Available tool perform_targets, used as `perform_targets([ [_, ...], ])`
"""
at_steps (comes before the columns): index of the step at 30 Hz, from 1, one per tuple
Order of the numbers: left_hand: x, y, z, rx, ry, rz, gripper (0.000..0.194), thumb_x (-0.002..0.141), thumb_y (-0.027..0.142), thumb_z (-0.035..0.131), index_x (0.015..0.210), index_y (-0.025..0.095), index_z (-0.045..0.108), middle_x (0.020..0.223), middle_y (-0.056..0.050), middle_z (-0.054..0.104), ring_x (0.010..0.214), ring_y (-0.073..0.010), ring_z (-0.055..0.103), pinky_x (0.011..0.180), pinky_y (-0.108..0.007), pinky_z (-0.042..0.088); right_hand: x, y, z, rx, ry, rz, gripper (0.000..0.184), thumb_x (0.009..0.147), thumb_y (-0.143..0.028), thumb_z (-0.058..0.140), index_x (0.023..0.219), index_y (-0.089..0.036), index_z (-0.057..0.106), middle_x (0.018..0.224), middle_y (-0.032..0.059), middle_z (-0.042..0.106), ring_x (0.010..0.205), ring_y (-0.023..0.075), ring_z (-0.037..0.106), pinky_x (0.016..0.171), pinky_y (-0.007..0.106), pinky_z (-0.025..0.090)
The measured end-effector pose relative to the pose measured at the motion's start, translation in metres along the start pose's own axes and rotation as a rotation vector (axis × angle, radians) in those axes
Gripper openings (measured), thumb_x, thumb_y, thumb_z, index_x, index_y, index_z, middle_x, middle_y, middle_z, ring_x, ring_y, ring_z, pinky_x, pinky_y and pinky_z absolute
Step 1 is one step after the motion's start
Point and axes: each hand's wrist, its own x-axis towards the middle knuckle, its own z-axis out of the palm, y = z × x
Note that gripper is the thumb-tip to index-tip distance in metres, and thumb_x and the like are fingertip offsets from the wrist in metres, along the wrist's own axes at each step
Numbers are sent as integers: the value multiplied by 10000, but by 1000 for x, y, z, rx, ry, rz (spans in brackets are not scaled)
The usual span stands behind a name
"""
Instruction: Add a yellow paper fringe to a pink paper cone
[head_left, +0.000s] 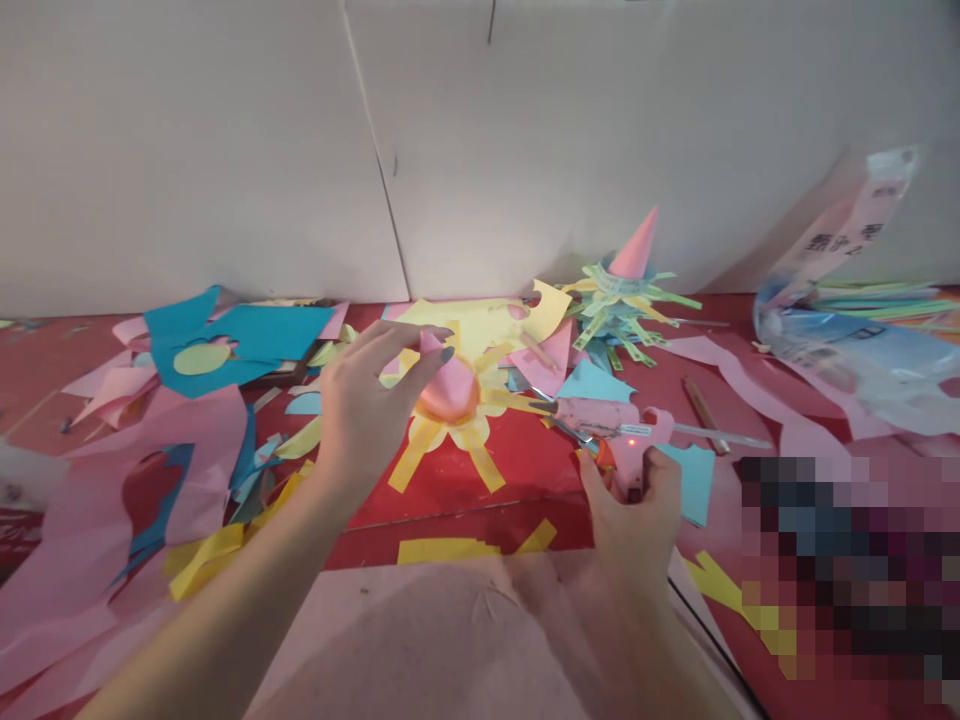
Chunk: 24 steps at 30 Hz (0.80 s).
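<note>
My left hand [367, 400] pinches the tip of a pink paper cone [452, 385] between thumb and fingers. The cone stands on a yellow paper flower [469, 430] with strips spreading outward, which lies on the red table. To the right, my right hand [634, 505] is closed around the handle of a pink hot glue gun [600, 415], its nozzle pointing left toward the flower. A small orange-red light glows on the gun, and a clear glue stick [724, 436] sticks out of its back. Partly hidden under the gun are scissors with orange handles [592, 462].
A finished-looking pink cone on fringed green strips [634, 250] stands near the white wall. Paper scraps, including a blue sheet [277, 335] and pink paper [202, 450], cover the left. A pencil [705, 412] and a plastic bag [847, 300] lie right. A black cord [712, 640] runs downward.
</note>
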Motion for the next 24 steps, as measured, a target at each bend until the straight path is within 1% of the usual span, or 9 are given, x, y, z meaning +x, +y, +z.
perform_targets([
  [3,-1,-3,4,-6,-46,-11,79,802,232,571,824,220,646,916,14,681,862,-141,615,806,-275,473,1,2,-2,-16,-12,-23,495,592,-407,715,976,-183,497,717,-28,471,579,103,472,560,229,464],
  [8,-14,-25,24,-81,-222,-106,68,793,229,569,780,198,629,931,-10,684,884,-160,616,827,-294,462,-1,2,-3,-115,-76,21,518,579,-455,701,975,-180,512,727,-12,511,590,124,510,574,256,473],
  [11,-21,-36,31,-95,-259,-168,61,788,238,575,793,204,626,949,-15,676,901,-170,614,844,-316,456,-4,-2,-2,-126,-127,48,522,585,-472,679,985,-184,505,770,7,543,622,139,537,586,262,477],
  [13,-24,-39,31,-80,-233,-170,143,783,260,590,919,226,616,1006,-18,656,942,-173,601,860,-327,450,-5,-5,-1,-133,-149,72,519,585,-473,669,988,-190,505,817,23,564,645,149,555,597,267,481],
  [16,-30,-42,26,-28,-95,-98,307,794,276,589,1096,244,542,1061,-31,616,964,-163,578,848,-319,451,-6,-6,-1,-194,-153,89,536,566,-473,665,998,-191,518,855,43,584,651,165,572,605,284,482],
  [18,-38,-47,22,31,-14,-18,257,808,250,577,1061,225,543,1005,-34,617,917,-152,577,805,-297,455,-6,-4,0,-260,-156,79,557,561,-479,659,1015,-185,526,858,52,594,650,176,577,608,298,478],
  [19,-43,-50,22,68,-1,32,204,813,234,572,1014,214,554,959,-32,623,888,-149,576,781,-288,452,-5,-3,0,-296,-163,65,567,564,-483,653,1027,-181,527,855,56,598,657,183,579,615,304,475],
  [21,-55,-60,22,145,-49,158,117,814,214,574,930,202,566,902,-27,640,861,-153,576,746,-282,434,-4,0,1,-357,-191,33,575,581,-490,637,1050,-178,523,845,55,608,678,195,584,635,313,467],
  [24,-69,-74,24,203,-206,341,70,830,211,559,896,203,582,869,-13,668,814,-147,589,704,-279,401,-3,3,0,-417,-240,-5,558,613,-495,609,1066,-183,513,844,51,616,688,196,586,640,310,455],
])
